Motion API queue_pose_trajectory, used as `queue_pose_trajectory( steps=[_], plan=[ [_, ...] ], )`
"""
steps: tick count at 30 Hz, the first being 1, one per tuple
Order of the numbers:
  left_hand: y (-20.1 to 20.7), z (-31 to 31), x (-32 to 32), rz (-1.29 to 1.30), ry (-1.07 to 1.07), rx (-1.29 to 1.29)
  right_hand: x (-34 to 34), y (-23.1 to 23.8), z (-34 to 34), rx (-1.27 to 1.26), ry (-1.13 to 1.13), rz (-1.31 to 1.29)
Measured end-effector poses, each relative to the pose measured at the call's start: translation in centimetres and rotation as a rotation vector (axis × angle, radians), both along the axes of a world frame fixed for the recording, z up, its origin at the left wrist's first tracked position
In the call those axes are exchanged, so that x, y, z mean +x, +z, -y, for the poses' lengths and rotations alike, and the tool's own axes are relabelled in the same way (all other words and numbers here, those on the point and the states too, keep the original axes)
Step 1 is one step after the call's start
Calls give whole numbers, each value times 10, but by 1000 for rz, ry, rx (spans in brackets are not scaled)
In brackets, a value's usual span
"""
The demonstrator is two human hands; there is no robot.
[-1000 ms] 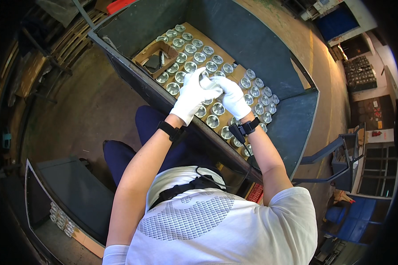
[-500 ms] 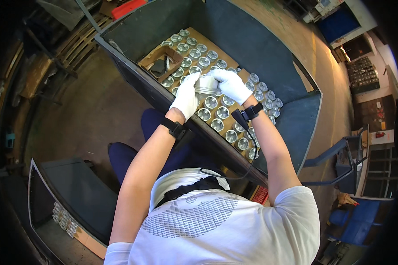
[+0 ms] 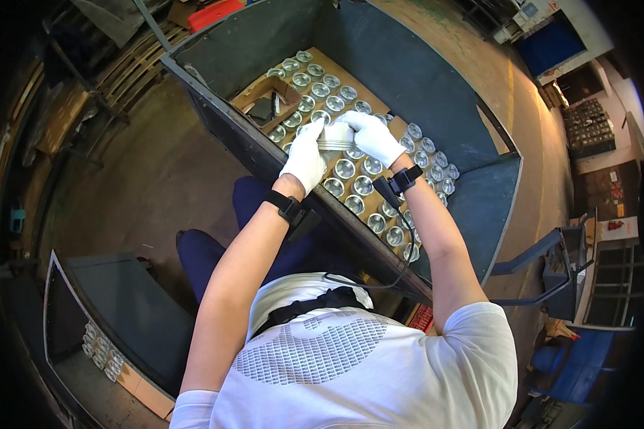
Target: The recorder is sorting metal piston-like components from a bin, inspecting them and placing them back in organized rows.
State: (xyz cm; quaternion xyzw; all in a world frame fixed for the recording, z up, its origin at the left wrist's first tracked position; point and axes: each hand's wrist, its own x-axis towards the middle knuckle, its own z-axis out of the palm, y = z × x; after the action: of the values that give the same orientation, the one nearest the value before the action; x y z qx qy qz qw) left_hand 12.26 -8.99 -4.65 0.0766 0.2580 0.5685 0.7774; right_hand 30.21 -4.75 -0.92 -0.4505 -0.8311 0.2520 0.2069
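Cylinder (image 3: pixel 334 137) gripped by my left hand (image 3: pixel 305 159) and right hand (image 3: pixel 373 136) (gloved); its grooved side, newly uncovered, can be viewed.

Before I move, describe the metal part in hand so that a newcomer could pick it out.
Look to the big grey bin, where silver cups stand in rows. Over them, the white-gloved left hand and right hand hold one metal part between them. Unlike the cups, which show round tops, it is held with its lined side showing.
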Motion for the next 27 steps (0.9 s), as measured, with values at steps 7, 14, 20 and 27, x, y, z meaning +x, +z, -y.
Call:
queue_pose_trajectory(
  steps=[7, 14, 20, 27],
  plan=[
    [20, 9, -5, 1, -84, 65, -5, 13, 18, 41, -60, -29],
    [28, 21, 8, -520, -12, 253, -5, 7, 28, 10, -172, -114],
    [32, 18, 0, -553, -2, 246, -4, 28, 36, -139, -180, -196],
    [49, 15, -11, -32, -272, 137, 28, 37, 41, -53, 59, -197]
  ],
)
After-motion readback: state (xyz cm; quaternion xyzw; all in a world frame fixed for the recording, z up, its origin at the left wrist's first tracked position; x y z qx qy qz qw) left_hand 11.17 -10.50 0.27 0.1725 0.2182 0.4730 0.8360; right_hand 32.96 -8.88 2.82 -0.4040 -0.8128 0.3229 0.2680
